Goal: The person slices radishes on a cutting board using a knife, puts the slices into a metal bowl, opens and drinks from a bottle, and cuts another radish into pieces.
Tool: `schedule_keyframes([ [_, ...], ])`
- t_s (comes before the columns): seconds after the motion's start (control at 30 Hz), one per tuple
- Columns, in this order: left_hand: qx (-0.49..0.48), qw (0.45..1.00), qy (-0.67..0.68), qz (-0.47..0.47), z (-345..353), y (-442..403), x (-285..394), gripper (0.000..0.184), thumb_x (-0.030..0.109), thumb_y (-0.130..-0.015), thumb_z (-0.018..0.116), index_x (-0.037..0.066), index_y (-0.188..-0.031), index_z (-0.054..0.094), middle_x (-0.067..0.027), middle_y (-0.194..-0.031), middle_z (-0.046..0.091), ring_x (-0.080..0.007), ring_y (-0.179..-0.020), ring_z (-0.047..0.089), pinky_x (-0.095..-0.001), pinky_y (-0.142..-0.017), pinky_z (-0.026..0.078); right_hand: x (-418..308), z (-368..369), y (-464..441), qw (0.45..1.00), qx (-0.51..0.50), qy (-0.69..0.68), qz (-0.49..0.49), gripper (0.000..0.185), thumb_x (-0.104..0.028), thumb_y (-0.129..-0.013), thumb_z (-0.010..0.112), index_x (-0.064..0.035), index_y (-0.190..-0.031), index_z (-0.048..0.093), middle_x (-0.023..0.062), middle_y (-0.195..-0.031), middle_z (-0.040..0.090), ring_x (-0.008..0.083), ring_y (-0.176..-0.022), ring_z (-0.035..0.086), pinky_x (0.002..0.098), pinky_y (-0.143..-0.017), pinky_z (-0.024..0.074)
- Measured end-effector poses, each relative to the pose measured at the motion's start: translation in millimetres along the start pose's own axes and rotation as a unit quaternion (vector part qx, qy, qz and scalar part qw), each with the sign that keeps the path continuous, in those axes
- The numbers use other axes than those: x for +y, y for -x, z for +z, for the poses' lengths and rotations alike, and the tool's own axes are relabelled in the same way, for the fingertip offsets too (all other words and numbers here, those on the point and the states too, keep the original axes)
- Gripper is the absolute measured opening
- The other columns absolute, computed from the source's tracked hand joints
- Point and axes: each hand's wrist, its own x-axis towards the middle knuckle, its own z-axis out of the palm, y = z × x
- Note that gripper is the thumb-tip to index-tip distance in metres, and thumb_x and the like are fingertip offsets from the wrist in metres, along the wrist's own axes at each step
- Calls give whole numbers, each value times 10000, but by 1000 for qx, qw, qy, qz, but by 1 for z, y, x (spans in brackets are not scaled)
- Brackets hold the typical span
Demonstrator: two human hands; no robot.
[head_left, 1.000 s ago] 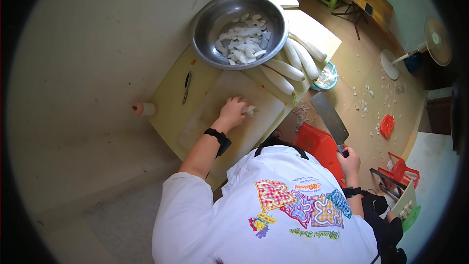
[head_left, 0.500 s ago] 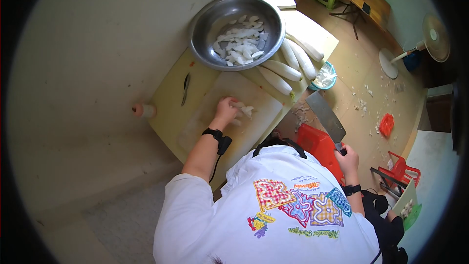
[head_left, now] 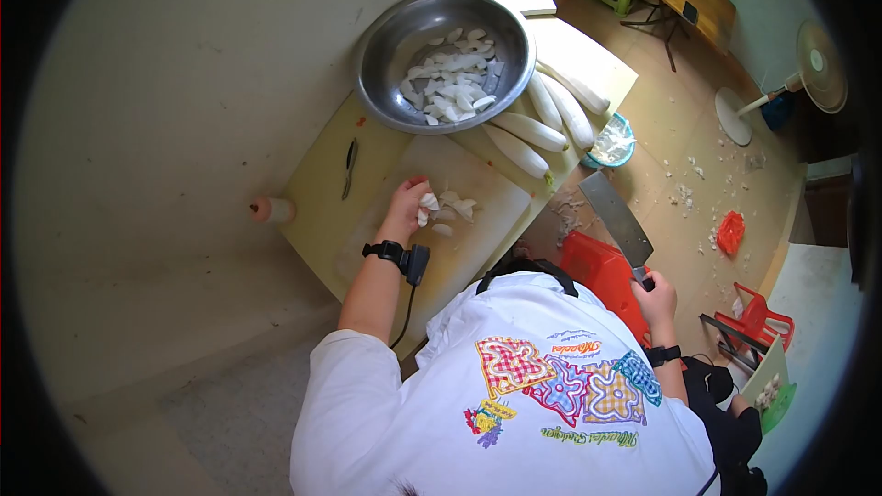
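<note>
Over the board [head_left: 491, 186], left hand [head_left: 404, 208] clutches slices [head_left: 427, 208]; above floor [head_left: 678, 119], right hand [head_left: 657, 299] grips cleaver [head_left: 619, 219].

A: Carrier?
B: Pale yellow bench [head_left: 317, 165] — cutting board [head_left: 491, 191] flat on it, metal basin [head_left: 388, 50] by the board's far end.
A: Anything else on it?
B: Slim dark tool [head_left: 349, 168] beside the board — long white vegetables [head_left: 531, 133] bunched by the basin.

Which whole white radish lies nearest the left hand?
The white radish lowest in view, nearest the cutting board; the other whole radishes lie beyond it, farther from the left hand.
</note>
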Motion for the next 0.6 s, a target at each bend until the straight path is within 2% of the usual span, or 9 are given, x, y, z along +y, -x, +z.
schedule_keyframes([
  [0.07, -5, 999, 40, -14, 3, 3, 4, 293, 51, -837, 648, 100, -1121, 594, -40, -859, 612, -142, -660, 595, -264, -445, 455, -5, -3, -1, 1000, -7, -9, 11, 231, -237, -809, 764, -42, -810, 640, 92, -616, 672, 205, -510, 680, 330, -523, 516],
  [0.13, -34, 996, 74, -25, 9, 10, 12, 304, 42, -855, 659, 86, -1146, 579, -47, -898, 622, -162, -678, 622, -285, -488, 490, -1, -1, -3, 1000, -3, -5, 1, 231, -236, -809, 764, -41, -807, 640, 97, -621, 671, 209, -507, 678, 331, -522, 515],
  [0.27, -86, 993, 74, -37, 43, 46, 47, 334, 50, -856, 657, 84, -1174, 559, -48, -914, 622, -162, -699, 638, -280, -492, 494, -9, -5, -4, 1000, -9, -20, 13, 241, -244, -802, 769, -39, -805, 643, 112, -628, 666, 224, -513, 677, 344, -531, 518],
  [0.33, -163, 985, 47, -45, 58, 49, 62, 336, 70, -865, 648, 80, -1186, 550, -51, -947, 626, -162, -719, 650, -270, -496, 497, 0, -1, -6, 1000, -5, -9, 6, 245, -251, -800, 770, -40, -803, 644, 112, -628, 667, 228, -515, 678, 348, -537, 520],
  [0.4, -186, 981, 40, -38, 77, 55, 85, 329, 83, -873, 640, 78, -1188, 547, -56, -957, 627, -161, -716, 648, -262, -489, 491, 3, -1, -7, 1000, -1, 5, -3, 250, -257, -797, 772, -41, -800, 645, 112, -629, 668, 232, -517, 678, 353, -543, 522],
  [0.43, -209, 977, 31, -31, 86, 56, 97, 323, 95, -880, 631, 77, -1191, 544, -60, -968, 628, -161, -714, 647, -255, -481, 486, 2, -1, -7, 1000, -4, -10, 15, 272, -270, -782, 778, -36, -795, 641, 114, -630, 642, 233, -540, 637, 357, -547, 494],
  [0.47, -222, 974, 38, -24, 93, 53, 107, 307, 107, -895, 610, 71, -1191, 538, -72, -963, 630, -160, -695, 635, -225, -451, 457, 2, -1, -7, 999, -7, -24, 34, 294, -284, -766, 785, -31, -789, 637, 116, -631, 615, 234, -563, 596, 361, -552, 466],
  [0.6, -219, 967, 128, -18, 107, 5, 131, 251, 131, -917, 602, 43, -1141, 534, -101, -886, 619, -159, -652, 604, -199, -408, 428, 5, 0, -5, 999, 9, -26, 31, 296, -284, -763, 787, -30, -790, 637, 116, -630, 618, 240, -564, 601, 363, -554, 468],
])
